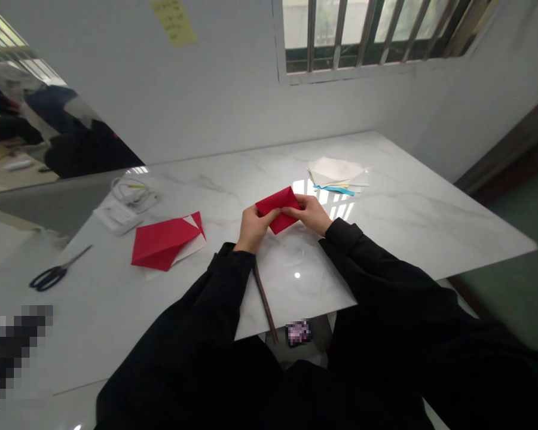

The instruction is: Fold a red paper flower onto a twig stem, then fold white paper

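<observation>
A small folded piece of red paper (278,203) is held up over the white marbled table (233,185). My left hand (253,227) pinches its left side, thumb across the front. On its right side my right hand (312,214) grips it, and the two thumbs nearly meet near the middle. The fingers behind the paper are hidden. Left of my left hand lies more red paper (159,242), folded, with white paper showing under it. A thin brown stick (264,301) sticks out past the table's front edge below my left wrist.
Dark-handled scissors (56,275) lie at the left, near a white power strip (116,216) with a cable. Paper scraps (336,173), white, yellow and blue, are piled at the back right. A wall with a yellow note (174,22) and barred window stands behind.
</observation>
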Tool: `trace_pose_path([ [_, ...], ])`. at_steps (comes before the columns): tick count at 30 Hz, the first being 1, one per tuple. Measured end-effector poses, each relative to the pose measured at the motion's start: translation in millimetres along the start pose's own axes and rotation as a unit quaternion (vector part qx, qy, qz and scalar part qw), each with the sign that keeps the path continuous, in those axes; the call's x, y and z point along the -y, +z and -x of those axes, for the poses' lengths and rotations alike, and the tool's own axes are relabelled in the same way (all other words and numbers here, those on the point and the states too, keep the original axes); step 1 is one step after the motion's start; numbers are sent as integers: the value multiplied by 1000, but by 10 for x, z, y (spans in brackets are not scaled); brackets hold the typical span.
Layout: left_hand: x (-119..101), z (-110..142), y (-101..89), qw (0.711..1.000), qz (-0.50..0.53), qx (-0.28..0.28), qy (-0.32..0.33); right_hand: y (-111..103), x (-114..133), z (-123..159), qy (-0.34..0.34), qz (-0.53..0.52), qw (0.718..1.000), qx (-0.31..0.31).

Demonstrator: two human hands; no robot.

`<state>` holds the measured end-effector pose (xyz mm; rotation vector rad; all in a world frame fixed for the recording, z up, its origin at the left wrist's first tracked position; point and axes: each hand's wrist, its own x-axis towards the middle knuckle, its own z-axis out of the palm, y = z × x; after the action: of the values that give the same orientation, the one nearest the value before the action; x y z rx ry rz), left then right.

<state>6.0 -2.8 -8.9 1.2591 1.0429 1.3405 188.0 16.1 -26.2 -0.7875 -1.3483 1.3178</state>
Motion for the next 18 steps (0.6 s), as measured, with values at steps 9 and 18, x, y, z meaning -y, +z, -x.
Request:
trace_pose_path([
  [9,-288,-106,-359,934,-339,-77,80,-41,37,2,88,-138,985,-48],
  [18,-271,-39,-455,795,-606,-13,-28,-123,109,-35,144,-253,954,-74],
])
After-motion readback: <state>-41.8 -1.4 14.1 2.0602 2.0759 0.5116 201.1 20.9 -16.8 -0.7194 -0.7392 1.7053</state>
